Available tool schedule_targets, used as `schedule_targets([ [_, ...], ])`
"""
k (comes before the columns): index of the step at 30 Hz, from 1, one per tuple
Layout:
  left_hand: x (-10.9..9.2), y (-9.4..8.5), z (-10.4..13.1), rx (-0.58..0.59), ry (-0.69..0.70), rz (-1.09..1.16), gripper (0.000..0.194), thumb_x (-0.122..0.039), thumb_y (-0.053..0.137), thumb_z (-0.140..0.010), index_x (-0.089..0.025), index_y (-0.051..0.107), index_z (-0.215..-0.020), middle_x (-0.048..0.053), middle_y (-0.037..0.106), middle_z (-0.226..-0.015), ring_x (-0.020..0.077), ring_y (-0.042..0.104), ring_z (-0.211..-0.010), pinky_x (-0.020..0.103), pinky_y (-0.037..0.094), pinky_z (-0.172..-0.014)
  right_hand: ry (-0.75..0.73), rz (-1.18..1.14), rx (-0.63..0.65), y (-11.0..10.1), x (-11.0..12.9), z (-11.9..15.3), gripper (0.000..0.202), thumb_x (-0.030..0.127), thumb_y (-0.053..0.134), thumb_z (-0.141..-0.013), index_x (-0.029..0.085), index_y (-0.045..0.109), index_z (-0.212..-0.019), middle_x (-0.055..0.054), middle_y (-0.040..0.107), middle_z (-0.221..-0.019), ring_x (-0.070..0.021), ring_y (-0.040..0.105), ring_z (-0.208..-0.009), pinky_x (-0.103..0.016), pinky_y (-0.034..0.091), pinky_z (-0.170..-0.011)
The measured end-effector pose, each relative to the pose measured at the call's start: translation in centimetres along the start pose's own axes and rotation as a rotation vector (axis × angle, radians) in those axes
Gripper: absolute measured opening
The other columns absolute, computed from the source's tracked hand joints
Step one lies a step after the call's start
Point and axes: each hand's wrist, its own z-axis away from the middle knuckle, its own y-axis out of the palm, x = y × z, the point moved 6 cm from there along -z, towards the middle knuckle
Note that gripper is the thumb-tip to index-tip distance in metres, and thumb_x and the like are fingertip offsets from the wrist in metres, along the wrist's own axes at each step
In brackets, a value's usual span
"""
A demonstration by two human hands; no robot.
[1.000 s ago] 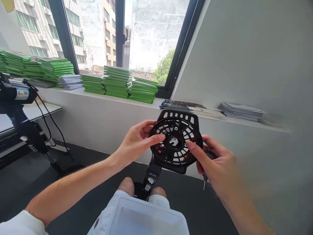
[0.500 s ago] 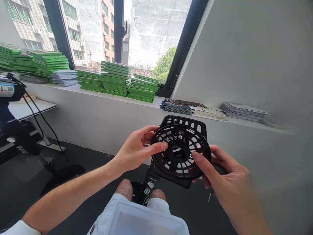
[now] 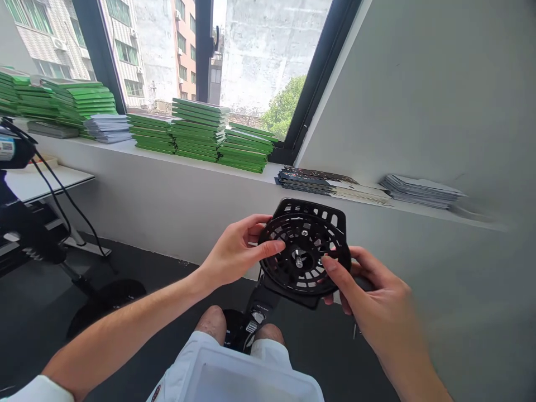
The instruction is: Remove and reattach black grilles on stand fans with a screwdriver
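A black round fan grille (image 3: 304,254) on a small black fan body is held up in front of me, its stand (image 3: 256,315) reaching down between my knees. My left hand (image 3: 237,251) grips the grille's left rim, thumb on the front. My right hand (image 3: 372,296) holds the right rim with the thumb on the front, and it also clutches a small screwdriver whose tip (image 3: 354,331) pokes out below the palm. A metal hub shows at the grille's centre.
Stacks of green booklets (image 3: 201,137) line the window ledge (image 3: 259,176), with paper piles (image 3: 422,190) further right. A black stand with cables (image 3: 29,223) sits at the left by a white desk. Dark floor lies below, grey wall at the right.
The fan dipped lower and tilted back half a second ago, then came up slightly. Both hands stayed on the grille rim. The view shifted a little to the right.
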Motion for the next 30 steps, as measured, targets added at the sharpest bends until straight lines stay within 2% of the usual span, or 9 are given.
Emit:
schedule_targets([
  [5, 0.8, 0.0, -1.5, -0.008, 0.009, -0.072, 0.046, -0.034, 0.084, -0.082, -0.019, 0.067, -0.122, 0.003, 0.076, -0.096, 0.0147, 0.069, -0.085, 0.027, 0.056, -0.081, -0.010, 0.013, 0.000, 0.0, -0.8, -1.3, 0.048, 0.073, 0.073, -0.078, 0.026, 0.068, -0.087, 0.005, 0.056, -0.054, -0.0095, 0.039, -0.039, -0.025, 0.042, -0.046],
  [11, 1.1, 0.0, -1.4, -0.067, 0.038, -0.147, 0.048, -0.042, 0.083, -0.083, -0.023, 0.065, -0.123, 0.003, 0.074, -0.097, 0.0161, 0.069, -0.090, 0.026, 0.057, -0.079, 0.019, 0.018, -0.053, -0.1, -0.4, -1.0, 0.046, 0.071, 0.074, -0.078, 0.027, 0.068, -0.088, 0.006, 0.055, -0.057, -0.0107, 0.042, -0.041, -0.026, 0.049, -0.051],
  [15, 1.4, 0.0, -1.1, -0.105, 0.064, -0.179, 0.049, -0.045, 0.082, -0.082, -0.024, 0.067, -0.123, 0.001, 0.068, -0.094, 0.0144, 0.065, -0.087, 0.021, 0.055, -0.069, 0.045, 0.013, -0.054, 0.0, -0.5, -0.6, 0.045, 0.070, 0.074, -0.079, 0.026, 0.067, -0.087, 0.005, 0.062, -0.064, -0.0097, 0.049, -0.042, -0.024, 0.041, -0.046],
  [18, 1.6, 0.3, -1.0, -0.088, 0.063, -0.238, 0.045, -0.042, 0.079, -0.085, -0.024, 0.066, -0.125, 0.001, 0.068, -0.094, 0.0141, 0.063, -0.086, 0.021, 0.055, -0.068, 0.094, 0.024, -0.028, 0.1, -1.3, -0.2, 0.046, 0.070, 0.073, -0.079, 0.025, 0.066, -0.087, 0.004, 0.063, -0.063, -0.0100, 0.049, -0.042, -0.024, 0.036, -0.043],
  [21, 1.5, 0.4, -0.9, -0.081, 0.097, -0.330, 0.041, -0.039, 0.076, -0.088, -0.024, 0.066, -0.125, 0.001, 0.069, -0.096, 0.0143, 0.063, -0.085, 0.022, 0.055, -0.071, 0.092, 0.086, -0.036, -0.1, -1.9, 0.0, 0.046, 0.070, 0.071, -0.081, 0.026, 0.066, -0.090, 0.004, 0.063, -0.062, -0.0117, 0.051, -0.045, -0.025, 0.036, -0.044],
  [25, 1.1, 0.2, -1.0, -0.141, 0.191, -0.423, 0.041, -0.040, 0.075, -0.090, -0.025, 0.065, -0.127, 0.002, 0.070, -0.101, 0.0139, 0.062, -0.083, 0.023, 0.055, -0.071, 0.043, 0.128, -0.051, 0.0, -1.7, -0.5, 0.044, 0.070, 0.069, -0.082, 0.026, 0.065, -0.089, 0.003, 0.064, -0.061, -0.0159, 0.059, -0.050, -0.027, 0.037, -0.046],
  [30, 1.0, 0.3, -0.9, -0.208, 0.254, -0.503, 0.036, -0.041, 0.073, -0.092, -0.026, 0.067, -0.124, 0.004, 0.064, -0.115, 0.0115, 0.061, -0.079, 0.023, 0.056, -0.070, 0.073, 0.107, -0.135, 0.0, -1.9, -0.7, 0.057, 0.072, 0.072, -0.078, 0.030, 0.058, -0.113, 0.003, 0.075, -0.082, -0.0195, 0.065, -0.052, -0.030, 0.041, -0.049],
])
